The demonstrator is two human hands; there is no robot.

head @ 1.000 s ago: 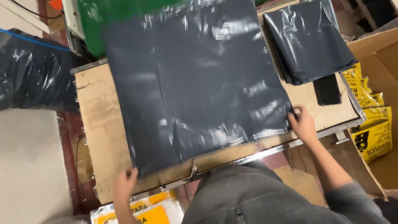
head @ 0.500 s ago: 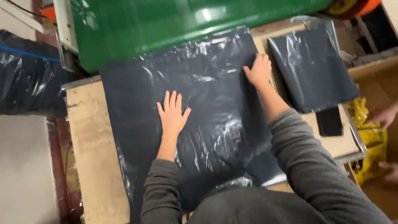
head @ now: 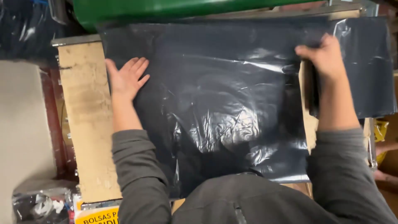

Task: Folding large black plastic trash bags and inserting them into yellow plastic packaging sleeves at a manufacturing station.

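Note:
A large glossy black plastic bag (head: 215, 103) lies spread flat over a wooden worktable (head: 83, 124). My left hand (head: 124, 79) presses flat on the bag's left edge, fingers apart. At the bag's upper right edge, my right hand (head: 325, 56) has its fingers curled around the plastic. Just right of that hand lies a stack of folded black bags (head: 360, 70).
A green cylinder (head: 174, 9) runs along the table's far edge. A grey surface (head: 23, 124) stands to the left, with a bundle of clear plastic (head: 41, 205) and a yellow package (head: 97, 215) below it. Another person's hand (head: 385, 147) shows at the right edge.
My two hands have spread outward from the middle of the bag to its left and right edges. The camera has moved closer over the table.

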